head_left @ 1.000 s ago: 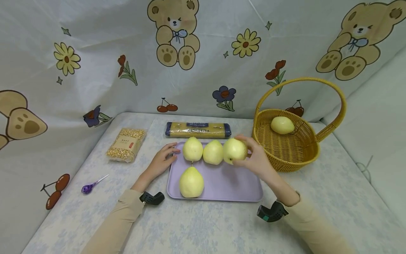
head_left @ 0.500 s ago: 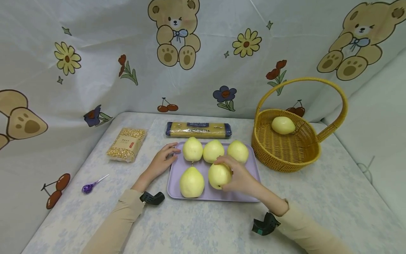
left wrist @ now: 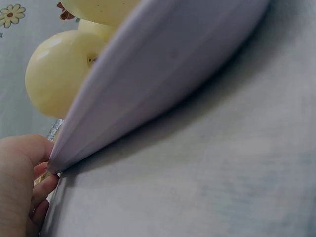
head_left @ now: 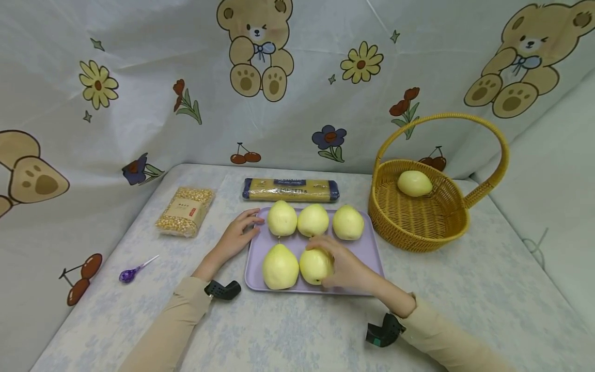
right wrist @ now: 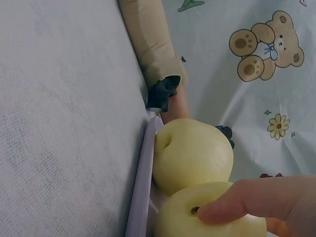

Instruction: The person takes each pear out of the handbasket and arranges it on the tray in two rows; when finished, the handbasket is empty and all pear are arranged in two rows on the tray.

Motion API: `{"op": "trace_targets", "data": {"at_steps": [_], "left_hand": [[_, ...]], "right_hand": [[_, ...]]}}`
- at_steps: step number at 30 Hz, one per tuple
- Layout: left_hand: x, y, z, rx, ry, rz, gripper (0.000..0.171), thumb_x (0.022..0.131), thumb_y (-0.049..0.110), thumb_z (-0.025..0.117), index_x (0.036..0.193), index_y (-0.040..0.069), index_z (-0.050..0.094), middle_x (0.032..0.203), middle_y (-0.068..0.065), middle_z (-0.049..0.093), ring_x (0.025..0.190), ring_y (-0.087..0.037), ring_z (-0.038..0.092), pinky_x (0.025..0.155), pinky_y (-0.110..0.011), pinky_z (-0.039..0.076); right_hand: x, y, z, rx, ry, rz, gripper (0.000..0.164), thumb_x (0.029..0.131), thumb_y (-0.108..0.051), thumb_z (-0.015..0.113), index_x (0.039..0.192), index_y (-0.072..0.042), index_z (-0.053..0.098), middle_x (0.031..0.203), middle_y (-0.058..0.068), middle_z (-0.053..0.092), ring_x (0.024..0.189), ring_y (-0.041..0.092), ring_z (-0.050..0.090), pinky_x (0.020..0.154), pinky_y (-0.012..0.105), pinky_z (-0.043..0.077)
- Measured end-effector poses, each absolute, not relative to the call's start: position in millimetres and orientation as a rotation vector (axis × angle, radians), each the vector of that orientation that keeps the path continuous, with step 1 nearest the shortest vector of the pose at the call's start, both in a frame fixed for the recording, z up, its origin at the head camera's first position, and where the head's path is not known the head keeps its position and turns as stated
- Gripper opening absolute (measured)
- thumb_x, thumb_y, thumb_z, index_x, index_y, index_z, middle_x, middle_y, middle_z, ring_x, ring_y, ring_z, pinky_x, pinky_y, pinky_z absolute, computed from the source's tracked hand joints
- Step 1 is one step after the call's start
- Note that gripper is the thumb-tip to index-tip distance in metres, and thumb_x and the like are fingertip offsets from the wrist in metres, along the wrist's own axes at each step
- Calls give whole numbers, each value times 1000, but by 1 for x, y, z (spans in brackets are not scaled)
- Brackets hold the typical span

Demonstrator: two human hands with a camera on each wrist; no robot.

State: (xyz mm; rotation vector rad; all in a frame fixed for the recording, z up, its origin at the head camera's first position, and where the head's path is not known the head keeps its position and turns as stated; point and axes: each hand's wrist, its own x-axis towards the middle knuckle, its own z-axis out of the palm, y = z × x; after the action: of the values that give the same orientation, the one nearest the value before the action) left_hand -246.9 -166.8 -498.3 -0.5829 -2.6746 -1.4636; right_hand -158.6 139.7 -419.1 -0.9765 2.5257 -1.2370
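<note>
In the head view, my right hand (head_left: 346, 263) grips a pale yellow pear (head_left: 315, 266) in the front row of a lilac tray (head_left: 353, 276). The right wrist view shows the thumb (right wrist: 222, 210) pressed beside the dark dimple of this held pear (right wrist: 173, 222); a neighbouring pear (right wrist: 195, 153) is right against it. A larger pear (head_left: 280, 267) sits to its left, and three more pears, one being the middle pear (head_left: 313, 220), line the back of the tray. My left hand (head_left: 237, 235) rests at the tray's left rim, its fingertips touching the edge (left wrist: 64, 153).
A yellow wicker basket (head_left: 386, 227) with one pear (head_left: 415, 183) inside stands at the back right. Behind the tray lies a spaghetti pack (head_left: 291, 190). Over on the left are a bag of corn kernels (head_left: 186, 212) and a purple lollipop (head_left: 132, 273).
My right hand left one pear at the back right of the tray and brought another to the front row, shifting it left beside the larger pear. The left hand stayed put.
</note>
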Motion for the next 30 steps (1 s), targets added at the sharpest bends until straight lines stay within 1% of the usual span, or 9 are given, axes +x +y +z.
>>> {"op": "trace_targets", "data": {"at_steps": [3,6,11,18,24,26,29,30], "left_hand": [[-247,-167,-498,-585,-2675,-1467,25,95,13,57,117,6,64,147,-12,43,138,-33,37,114,-52,32],[-246,-167,-498,-604,-2654,-1466,25,94,13,57,117,4,64,146,-14,43,137,-36,38,112,-54,33],[-246,-166,-499,-632,-2621,-1415,25,93,12,57,115,3,65,143,-17,44,134,-39,40,109,-56,35],[-245,-166,-499,-606,-2647,-1461,25,94,12,56,116,4,64,145,-14,43,137,-36,38,112,-55,33],[-247,-167,-498,-593,-2673,-1478,26,95,13,57,118,4,64,147,-13,41,138,-35,37,113,-53,32],[-246,-166,-498,-596,-2666,-1475,26,95,14,57,118,4,64,147,-14,41,138,-35,36,113,-54,32],[-239,-162,-486,-598,-2667,-1488,27,95,9,55,119,-1,62,146,-20,41,138,-39,35,113,-56,30],[-239,-162,-485,-596,-2664,-1497,27,95,9,55,119,-2,62,146,-20,41,138,-40,35,114,-56,29]], "right_hand": [[-160,141,-418,-974,2526,-1201,71,59,10,72,126,-2,53,136,19,48,133,38,41,106,56,39],[-160,141,-418,-968,2542,-1174,69,60,7,76,125,-3,53,138,22,45,132,39,41,105,57,40],[-159,141,-417,-975,2576,-1149,65,61,1,82,119,-4,54,135,21,47,129,36,44,104,54,42],[-158,141,-417,-969,2571,-1136,71,61,-3,83,125,-1,52,134,18,47,126,34,45,103,52,42],[-158,142,-414,-972,2538,-1102,75,62,-3,83,129,-2,51,139,24,40,130,38,41,104,55,41],[-159,143,-413,-974,2515,-1088,77,62,-3,83,132,-2,49,141,25,38,132,40,39,105,57,39],[-158,142,-410,-983,2496,-1052,80,62,-3,82,134,-3,47,142,24,37,135,40,36,107,57,37],[-158,142,-409,-983,2492,-1044,80,62,-4,83,134,-3,47,142,24,38,135,40,35,108,58,36]]}}
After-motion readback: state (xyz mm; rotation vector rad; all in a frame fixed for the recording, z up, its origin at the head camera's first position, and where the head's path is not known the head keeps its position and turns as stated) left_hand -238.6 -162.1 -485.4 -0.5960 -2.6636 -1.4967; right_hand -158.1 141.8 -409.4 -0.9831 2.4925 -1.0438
